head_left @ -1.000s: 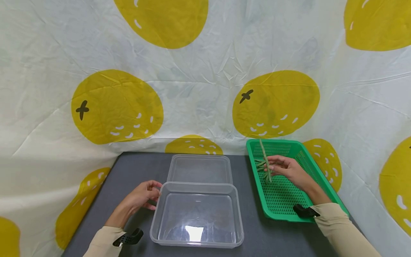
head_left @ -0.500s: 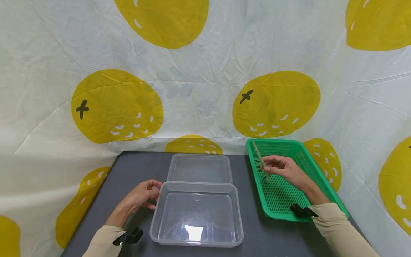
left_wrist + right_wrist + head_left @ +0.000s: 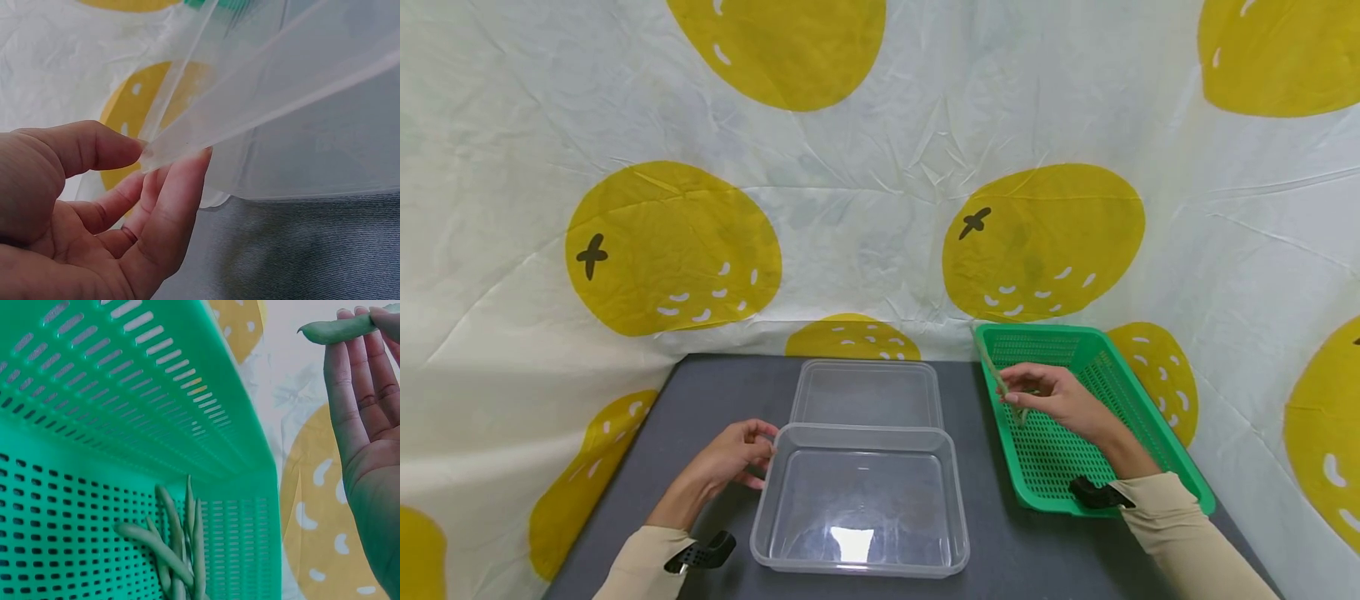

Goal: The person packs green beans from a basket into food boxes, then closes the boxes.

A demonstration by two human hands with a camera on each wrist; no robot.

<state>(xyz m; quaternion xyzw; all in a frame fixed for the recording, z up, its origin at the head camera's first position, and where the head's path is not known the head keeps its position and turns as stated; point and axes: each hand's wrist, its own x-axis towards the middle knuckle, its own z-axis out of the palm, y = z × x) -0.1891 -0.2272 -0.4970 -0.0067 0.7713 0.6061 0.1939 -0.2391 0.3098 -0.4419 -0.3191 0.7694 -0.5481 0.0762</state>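
Observation:
My left hand (image 3: 730,458) is at the left rim of a clear plastic container (image 3: 861,500). In the left wrist view, its thumb and fingertips pinch the corner of the container's rim (image 3: 147,156). Over the left side of a green plastic basket (image 3: 1013,467), my right hand (image 3: 1056,404) pinches one green bean (image 3: 990,365) between thumb and fingers. That bean (image 3: 337,329) is raised above the basket in the right wrist view, its far end hidden behind the thumb. Several more green beans (image 3: 156,547) lie in a loose pile on the basket floor.
Behind the container, a flat clear lid (image 3: 868,392) lies on the dark grey table (image 3: 715,387). White cloth with yellow fruit prints (image 3: 880,233) hangs at the back and both sides. The basket stands at the table's right, near the cloth.
My right hand has moved left with the green bean, toward the basket's left rim, and the bean now tilts further left. My left hand and the container have stayed put.

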